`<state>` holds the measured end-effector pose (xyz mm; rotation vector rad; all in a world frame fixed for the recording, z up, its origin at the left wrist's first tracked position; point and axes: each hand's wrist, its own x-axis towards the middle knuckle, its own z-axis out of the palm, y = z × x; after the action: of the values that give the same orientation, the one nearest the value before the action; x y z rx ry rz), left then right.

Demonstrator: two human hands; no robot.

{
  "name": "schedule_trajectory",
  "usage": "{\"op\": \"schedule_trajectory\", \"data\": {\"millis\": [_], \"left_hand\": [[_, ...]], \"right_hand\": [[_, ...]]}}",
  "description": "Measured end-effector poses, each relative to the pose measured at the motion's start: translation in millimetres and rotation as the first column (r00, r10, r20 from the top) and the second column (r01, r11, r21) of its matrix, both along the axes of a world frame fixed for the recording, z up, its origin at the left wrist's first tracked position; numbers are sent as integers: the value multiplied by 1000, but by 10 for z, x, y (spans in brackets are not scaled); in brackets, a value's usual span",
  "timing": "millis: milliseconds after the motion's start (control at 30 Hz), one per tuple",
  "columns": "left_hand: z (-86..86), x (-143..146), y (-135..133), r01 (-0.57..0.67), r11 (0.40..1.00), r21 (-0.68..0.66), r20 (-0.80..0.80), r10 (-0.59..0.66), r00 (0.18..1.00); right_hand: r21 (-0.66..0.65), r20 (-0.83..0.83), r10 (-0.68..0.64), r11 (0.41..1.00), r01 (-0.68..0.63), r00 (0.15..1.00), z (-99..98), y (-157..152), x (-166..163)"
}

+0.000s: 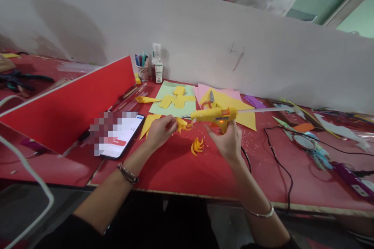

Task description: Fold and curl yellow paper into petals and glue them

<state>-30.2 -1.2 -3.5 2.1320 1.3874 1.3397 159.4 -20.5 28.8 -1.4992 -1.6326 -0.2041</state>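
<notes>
My right hand (226, 140) grips a yellow hot glue gun (214, 115) by its handle, nozzle pointing left, with a glue stick sticking out of its back toward the right. My left hand (159, 130) pinches a small curled orange-yellow paper piece (183, 124) right at the nozzle tip. A second curled yellow paper piece (197, 146) lies on the red table (181, 171) between my hands.
A phone (121, 137) lies left of my left hand beside a red divider board (70, 103). Green, pink and yellow paper sheets with scissors (209, 101) lie behind the gun. A pen cup (142, 68) and bottle (157, 64) stand by the wall. Black cables (280, 163) and scraps lie at right.
</notes>
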Motion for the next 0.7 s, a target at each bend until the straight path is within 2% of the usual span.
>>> {"op": "schedule_trajectory", "data": {"millis": [300,700], "left_hand": [[-6,16,4,13,1000,6,11,-13,1000],[2,16,9,12,1000,25,-11,-11,1000]], "right_hand": [[-95,26,-12,995,14,1000,-10,6,-26],[-117,57,12,993,-5,998,-55,23,13]]}}
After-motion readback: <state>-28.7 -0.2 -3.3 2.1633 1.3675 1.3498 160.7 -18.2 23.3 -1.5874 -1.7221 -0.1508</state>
